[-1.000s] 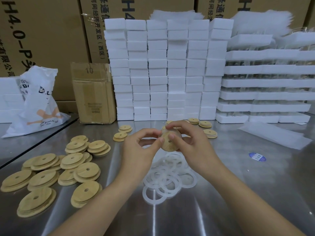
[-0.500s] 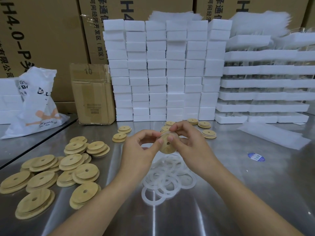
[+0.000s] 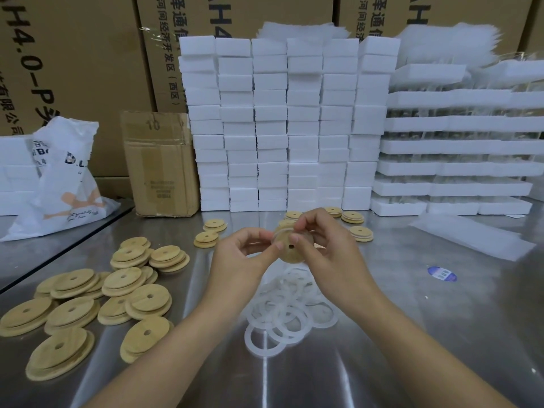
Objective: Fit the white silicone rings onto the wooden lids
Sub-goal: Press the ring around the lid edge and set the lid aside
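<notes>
Little has moved in the last second. Both hands stay raised over the table (image 3: 412, 319) with the lid (image 3: 290, 256) between them. The right hand's fingertips have crept along the lid's upper edge, and more of the white ring (image 3: 276, 233) now shows there.

The lid is held on edge, off the table, its flat face and small centre hole turned toward the camera. The left hand (image 3: 238, 260) grips it at 9 o'clock, thumb and curled forefinger pinching the rim. The right hand (image 3: 329, 254) holds it from 3 o'clock, thumb on the face just above the hole and forefinger hooked over the top. Together they pinch the ring against the rim at about 12 o'clock. The ring lies along the rim from 10 to 12 o'clock; the hands hide the rest of its run.

Taking the lid as the dial's centre:
- At 6 o'clock, under the wrists, the pile of rings (image 3: 290, 313) lies loose and overlapping on the table.
- At 8 o'clock a heap of bare lids (image 3: 76, 313) spreads out, several of them stacked.
- At 10 o'clock two small lids (image 3: 210, 232) sit near each other.
- At 1 to 2 o'clock there are more small stacks (image 3: 360, 233).
- At 12 o'clock stands a wall of white foam blocks (image 3: 288, 128).
- At 11 o'clock is a cardboard box (image 3: 160, 163), with a white bag (image 3: 64, 187) at 10.
- At 3 o'clock a foam sheet (image 3: 474, 240) lies flat, with a blue sticker (image 3: 441, 273) at 4.
</notes>
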